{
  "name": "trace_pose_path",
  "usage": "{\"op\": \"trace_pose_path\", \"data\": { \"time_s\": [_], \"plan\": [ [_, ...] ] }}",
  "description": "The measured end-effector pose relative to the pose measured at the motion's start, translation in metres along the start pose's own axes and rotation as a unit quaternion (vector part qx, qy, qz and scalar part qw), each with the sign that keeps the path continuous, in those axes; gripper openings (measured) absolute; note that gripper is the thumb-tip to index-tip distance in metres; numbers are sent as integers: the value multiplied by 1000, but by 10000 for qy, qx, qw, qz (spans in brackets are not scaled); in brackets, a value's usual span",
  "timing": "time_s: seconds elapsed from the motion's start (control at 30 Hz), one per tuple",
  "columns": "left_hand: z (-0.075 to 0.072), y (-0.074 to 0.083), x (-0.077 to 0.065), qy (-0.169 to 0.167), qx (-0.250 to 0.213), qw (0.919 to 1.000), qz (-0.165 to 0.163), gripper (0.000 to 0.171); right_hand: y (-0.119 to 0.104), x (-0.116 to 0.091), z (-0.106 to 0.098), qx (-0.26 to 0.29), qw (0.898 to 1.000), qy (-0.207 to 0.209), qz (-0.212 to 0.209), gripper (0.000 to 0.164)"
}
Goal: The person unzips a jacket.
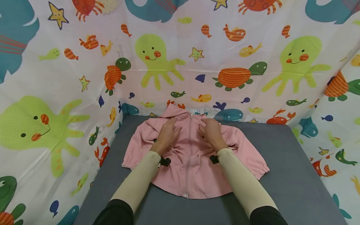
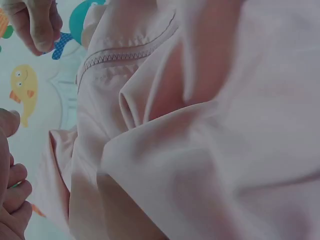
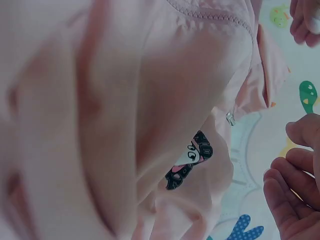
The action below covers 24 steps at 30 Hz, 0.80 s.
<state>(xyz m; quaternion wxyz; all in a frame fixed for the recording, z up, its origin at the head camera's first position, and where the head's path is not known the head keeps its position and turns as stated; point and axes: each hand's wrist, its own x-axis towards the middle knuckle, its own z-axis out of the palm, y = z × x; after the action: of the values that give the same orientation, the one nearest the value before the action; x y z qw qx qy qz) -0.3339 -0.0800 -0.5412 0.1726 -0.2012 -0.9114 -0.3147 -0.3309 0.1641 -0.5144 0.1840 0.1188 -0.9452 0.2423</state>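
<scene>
A pink hooded jacket [image 1: 180, 175] lies front side up, its zipper [image 1: 189, 147] running down the middle and both sleeves spread out. Over the left part of its chest is my left hand [image 1: 168, 133], fingers loosely bent and holding nothing. My right hand [image 1: 212, 132] is over the other side of the chest, also with relaxed fingers and no cloth in them. In the right wrist view, the fingers [image 3: 295, 185] appear apart from the fabric, and a black cartoon patch [image 3: 190, 160] shows on the jacket. Folds fill most of the left wrist view.
The jacket lies on a grey table [image 1: 292, 175]. A curtain [image 1: 174, 28] printed with sea animals hangs behind the table and along both sides. The jacket's hood [image 1: 175, 111] reaches the table's far edge. Small black devices [image 1: 165, 161] are worn at the wrists.
</scene>
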Motion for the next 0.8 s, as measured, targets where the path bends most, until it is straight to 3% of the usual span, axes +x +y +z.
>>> {"op": "trace_pose_path", "data": {
  "time_s": [0.17,0.43,0.67,0.8],
  "plan": [
    [11,-1,19,-272,156,9995,45,57,-1,13,10,-49,10000,-25,-36,35],
    [26,2,51,-418,549,9967,434,56,5,32,36,175,9994,-238,156,36],
    [40,0,74,-651,920,9908,746,50,9,39,54,394,9992,18,24,33],
    [48,-7,79,-977,1179,9863,619,55,10,40,65,437,9990,40,4,29]
  ]
}}
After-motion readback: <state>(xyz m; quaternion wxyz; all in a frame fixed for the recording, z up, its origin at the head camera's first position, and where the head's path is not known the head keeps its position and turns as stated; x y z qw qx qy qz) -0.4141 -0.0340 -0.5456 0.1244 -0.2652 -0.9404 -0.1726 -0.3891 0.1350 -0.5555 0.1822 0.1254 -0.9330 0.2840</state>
